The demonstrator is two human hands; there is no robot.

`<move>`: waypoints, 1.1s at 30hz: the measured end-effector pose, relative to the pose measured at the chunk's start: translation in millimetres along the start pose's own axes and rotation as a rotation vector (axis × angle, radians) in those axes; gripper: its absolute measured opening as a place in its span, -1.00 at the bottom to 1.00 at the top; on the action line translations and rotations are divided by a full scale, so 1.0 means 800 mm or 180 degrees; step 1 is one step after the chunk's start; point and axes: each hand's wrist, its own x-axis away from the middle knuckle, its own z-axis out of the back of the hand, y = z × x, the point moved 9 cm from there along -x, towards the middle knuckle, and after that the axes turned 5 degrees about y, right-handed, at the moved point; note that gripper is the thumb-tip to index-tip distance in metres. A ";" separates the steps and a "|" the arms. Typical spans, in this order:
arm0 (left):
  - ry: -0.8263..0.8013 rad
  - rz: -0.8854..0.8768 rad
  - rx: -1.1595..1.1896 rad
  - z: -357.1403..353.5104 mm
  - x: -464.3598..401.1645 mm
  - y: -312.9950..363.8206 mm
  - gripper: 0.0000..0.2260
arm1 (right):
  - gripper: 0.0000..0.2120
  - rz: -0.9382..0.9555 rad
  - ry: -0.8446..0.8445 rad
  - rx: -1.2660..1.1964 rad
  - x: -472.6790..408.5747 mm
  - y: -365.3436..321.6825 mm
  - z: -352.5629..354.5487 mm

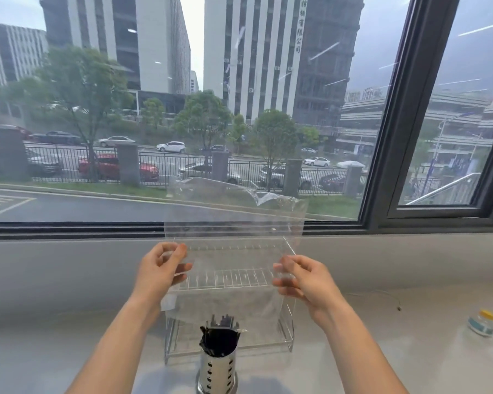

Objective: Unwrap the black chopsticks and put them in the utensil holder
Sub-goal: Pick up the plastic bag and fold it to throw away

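Note:
A clear plastic wrapper [234,220] is held up flat in front of me, stretched between both hands. My left hand [160,268] pinches its left edge and my right hand [305,282] pinches its right edge. Below, near the counter's front edge, stands a perforated steel utensil holder [217,371]. The black chopsticks [221,335] stand upright inside it, their tops poking above the rim. The wrapper looks empty.
A white wire dish rack [231,280] stands on the grey counter behind the holder, seen partly through the wrapper. A small jar with a yellow lid [482,322] sits at the right. A thin cable [382,294] lies near it. A large window fills the back.

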 end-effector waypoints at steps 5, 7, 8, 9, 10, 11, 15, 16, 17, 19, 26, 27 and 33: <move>-0.0099 -0.0145 -0.0049 0.011 0.016 0.011 -0.66 | -0.82 0.0218 -0.0015 -0.0185 0.005 -0.009 -0.011; -0.0060 -0.0278 0.0015 0.017 0.020 0.021 -0.69 | -0.72 0.0360 0.0070 -0.0295 0.008 -0.017 -0.010; -0.0019 -0.0337 0.0077 0.020 0.021 0.026 -0.70 | -0.66 0.0424 0.0138 -0.0356 0.009 -0.022 -0.008; 0.0028 -0.0397 0.0143 0.023 0.021 0.030 -0.70 | -0.63 0.0485 0.0232 -0.0402 0.010 -0.025 -0.004; 0.0065 -0.0461 0.0188 0.024 0.022 0.034 -0.71 | -0.64 0.0529 0.0332 -0.0446 0.009 -0.027 0.000; 0.0100 -0.0516 0.0227 0.024 0.023 0.038 -0.72 | -0.69 0.0560 0.0417 -0.0514 0.009 -0.029 0.002; 0.0419 -0.0525 0.0610 0.026 0.022 0.036 -0.74 | -0.80 0.0485 0.0759 -0.1025 0.014 -0.029 0.004; 0.0495 -0.0466 0.0679 0.026 0.021 0.032 -0.67 | -0.70 0.0437 0.0859 -0.1120 0.015 -0.027 0.005; 0.0544 -0.0403 0.0727 0.026 0.020 0.027 -0.59 | -0.60 0.0395 0.0937 -0.1168 0.016 -0.024 0.007; 0.0553 -0.0252 0.0891 0.024 0.021 0.018 -0.41 | -0.42 0.0237 0.0962 -0.1223 0.017 -0.017 0.005; 0.0029 0.0508 0.1252 0.004 0.027 -0.018 -0.54 | -0.54 -0.0352 0.0788 -0.1282 0.016 0.016 0.002; 0.0017 0.0462 0.1141 0.002 0.027 -0.018 -0.64 | -0.55 -0.0351 0.0760 -0.1283 0.016 0.019 0.003; 0.0055 0.0474 0.1000 -0.020 0.028 -0.039 -0.71 | -0.81 -0.0482 0.0814 -0.0969 0.027 0.045 0.030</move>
